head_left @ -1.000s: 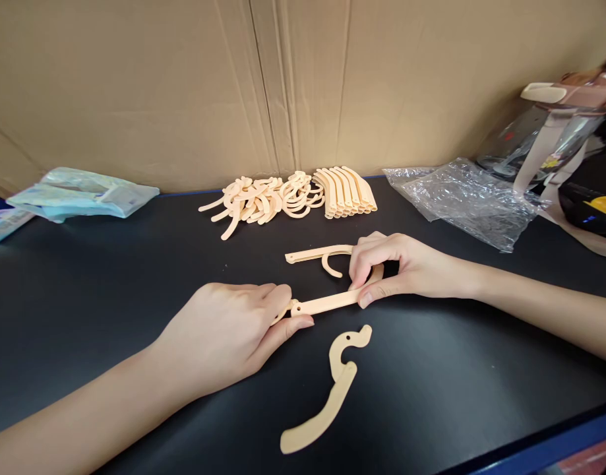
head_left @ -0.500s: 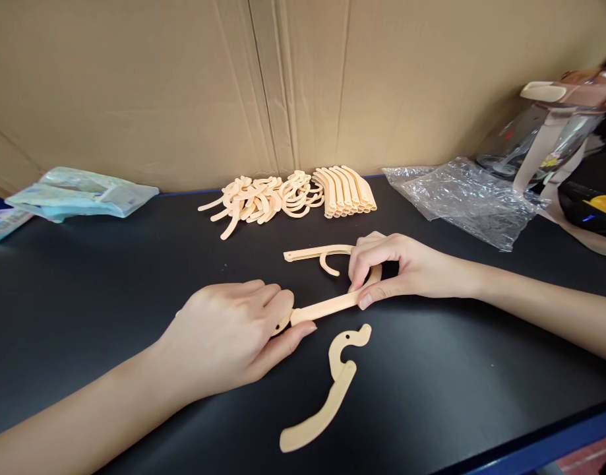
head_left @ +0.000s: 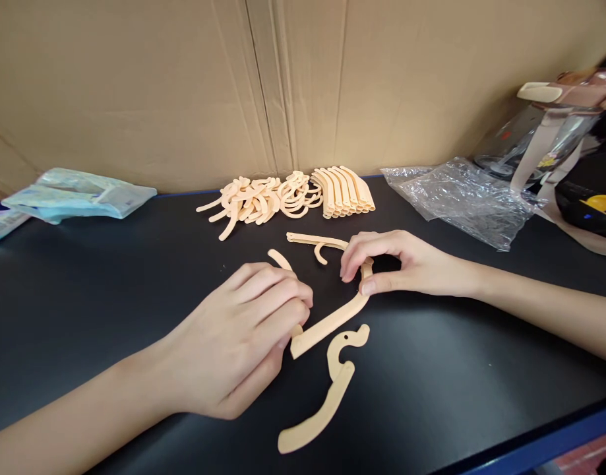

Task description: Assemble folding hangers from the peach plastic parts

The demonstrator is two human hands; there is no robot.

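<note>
My right hand (head_left: 389, 260) pinches a beige folding hanger (head_left: 332, 321) near its bend, thumb on the near side and fingers over the top. One hanger arm slants down to the left; another arm, with a small hook, points left behind it. Closed over a curved beige hanger piece (head_left: 279, 258), my left hand (head_left: 253, 333) sits at the free end of the near arm. The tip of that piece sticks out above the fingers; most of it is hidden. A second, partly joined hanger (head_left: 322, 409) with an open hook lies flat in front of my hands, touched by neither.
At the back of the black table (head_left: 431, 396) lie a heap of beige hook pieces (head_left: 256, 198) and a row of stacked hanger arms (head_left: 345, 191). Clear plastic bags (head_left: 473, 201), a strapped bottle (head_left: 523, 142) and a light-blue packet (head_left: 80, 192) lie around. Cardboard (head_left: 159, 86) stands behind.
The near arm's left end has swung down toward me. My left hand has turned, and a curved tip now shows above its fingers. The rear arm has shifted slightly away from me.
</note>
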